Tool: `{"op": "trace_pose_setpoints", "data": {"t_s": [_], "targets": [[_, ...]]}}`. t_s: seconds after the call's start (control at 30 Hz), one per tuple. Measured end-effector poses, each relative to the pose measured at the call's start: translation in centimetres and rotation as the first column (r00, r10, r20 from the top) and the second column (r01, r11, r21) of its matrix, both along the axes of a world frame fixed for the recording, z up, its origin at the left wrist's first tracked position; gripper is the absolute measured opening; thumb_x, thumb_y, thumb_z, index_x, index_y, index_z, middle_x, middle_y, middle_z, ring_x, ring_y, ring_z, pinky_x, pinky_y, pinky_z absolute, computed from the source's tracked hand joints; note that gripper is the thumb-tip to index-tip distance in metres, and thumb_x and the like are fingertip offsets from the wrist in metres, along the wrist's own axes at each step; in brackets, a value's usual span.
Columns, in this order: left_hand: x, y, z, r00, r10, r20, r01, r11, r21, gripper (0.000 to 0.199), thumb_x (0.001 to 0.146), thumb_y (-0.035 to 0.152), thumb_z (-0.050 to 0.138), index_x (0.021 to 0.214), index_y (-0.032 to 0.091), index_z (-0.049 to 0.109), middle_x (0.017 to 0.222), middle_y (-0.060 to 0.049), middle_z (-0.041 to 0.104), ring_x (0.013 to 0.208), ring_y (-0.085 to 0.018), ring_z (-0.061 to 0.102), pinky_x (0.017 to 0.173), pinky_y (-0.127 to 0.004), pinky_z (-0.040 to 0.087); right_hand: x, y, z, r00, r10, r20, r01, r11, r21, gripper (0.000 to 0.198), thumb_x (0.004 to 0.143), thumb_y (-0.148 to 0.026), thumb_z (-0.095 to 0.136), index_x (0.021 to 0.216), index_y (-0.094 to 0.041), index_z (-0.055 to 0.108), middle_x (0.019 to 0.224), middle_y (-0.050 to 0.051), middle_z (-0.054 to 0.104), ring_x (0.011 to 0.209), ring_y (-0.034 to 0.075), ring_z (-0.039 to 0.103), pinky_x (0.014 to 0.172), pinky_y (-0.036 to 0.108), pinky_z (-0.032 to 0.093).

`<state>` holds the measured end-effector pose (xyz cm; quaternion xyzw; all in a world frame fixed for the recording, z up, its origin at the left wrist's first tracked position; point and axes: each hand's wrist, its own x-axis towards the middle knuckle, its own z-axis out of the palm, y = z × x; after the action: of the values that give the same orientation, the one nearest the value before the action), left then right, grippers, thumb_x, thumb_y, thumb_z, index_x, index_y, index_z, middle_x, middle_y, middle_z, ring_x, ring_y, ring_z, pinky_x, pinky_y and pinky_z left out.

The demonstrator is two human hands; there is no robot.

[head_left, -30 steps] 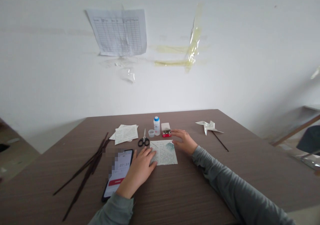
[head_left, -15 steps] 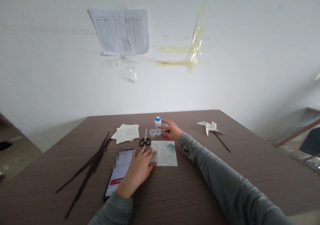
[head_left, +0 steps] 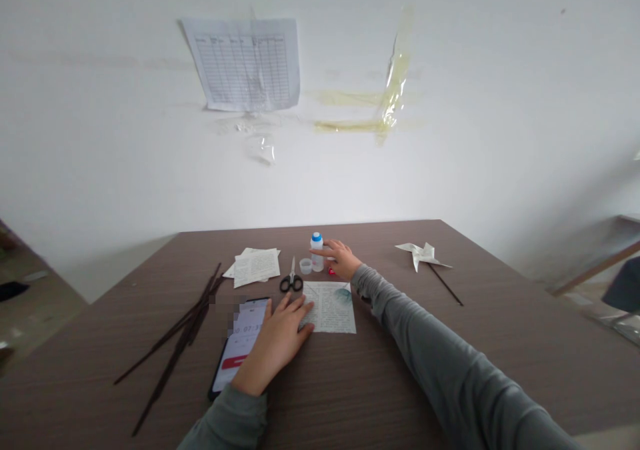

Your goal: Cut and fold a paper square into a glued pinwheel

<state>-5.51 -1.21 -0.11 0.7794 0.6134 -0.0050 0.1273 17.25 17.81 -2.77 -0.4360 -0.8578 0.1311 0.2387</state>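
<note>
My left hand lies flat with its fingers spread, the fingertips on the left edge of a square printed paper sheet. My right hand reaches out beside a small white bottle with a blue cap. Its fingers are apart, one stretching across the bottle's front; whether it touches the bottle I cannot tell. Under that hand a small red object is mostly hidden. Left of the bottle stands a small clear plastic cup, and black-handled scissors lie just beyond my left fingertips.
A phone showing a timer lies partly under my left forearm. Several thin dark sticks are on the left, near a stack of printed paper squares. A paper pinwheel on a stick rests at the right. The wall rises behind the table.
My right hand has shifted slightly left and its fingers have come a little closer to the bottle. My left hand stays on the paper.
</note>
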Motion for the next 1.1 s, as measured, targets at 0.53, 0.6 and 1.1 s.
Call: {"op": "trace_pose_setpoints", "data": {"t_s": [0.53,0.6,1.1], "targets": [[0.3,0.2,-1.5,0.996,0.008,0.091,-0.017,0.995,0.097,0.058,0.118,0.023,0.072,0.173,0.033,0.088,0.193,-0.017,0.074,0.19,-0.05,0.057,0.158,-0.086,0.037,7.6,-3.0,-2.2,0.905,0.096,-0.415,-0.043,0.99,0.134,0.071,0.101,-0.006,0.072,0.156,-0.041,0.098,0.145,0.01,0.095,0.144,0.037,0.082,0.137,0.068,0.066],[0.7,0.2,-1.7,0.995,0.01,0.103,-0.022,0.993,0.112,0.056,0.118,0.023,0.074,0.17,0.034,0.09,0.19,-0.017,0.077,0.187,-0.05,0.061,0.157,-0.086,0.038,8.5,-4.0,-2.9,0.891,0.08,-0.448,-0.029,0.992,0.119,0.071,0.098,-0.007,0.075,0.155,-0.04,0.099,0.144,0.011,0.096,0.144,0.038,0.082,0.136,0.066,0.067],[1.9,-0.2,-1.9,0.987,-0.036,0.159,0.01,0.987,0.161,0.04,0.117,0.025,0.085,0.153,0.032,0.098,0.166,-0.015,0.09,0.166,-0.045,0.074,0.15,-0.076,0.052,9.0,-7.7,-5.3,0.757,-0.093,-0.647,0.067,0.996,-0.065,0.06,0.093,-0.037,0.098,0.153,-0.028,0.099,0.144,0.017,0.099,0.129,0.041,0.095,0.122,0.061,0.078]]}}
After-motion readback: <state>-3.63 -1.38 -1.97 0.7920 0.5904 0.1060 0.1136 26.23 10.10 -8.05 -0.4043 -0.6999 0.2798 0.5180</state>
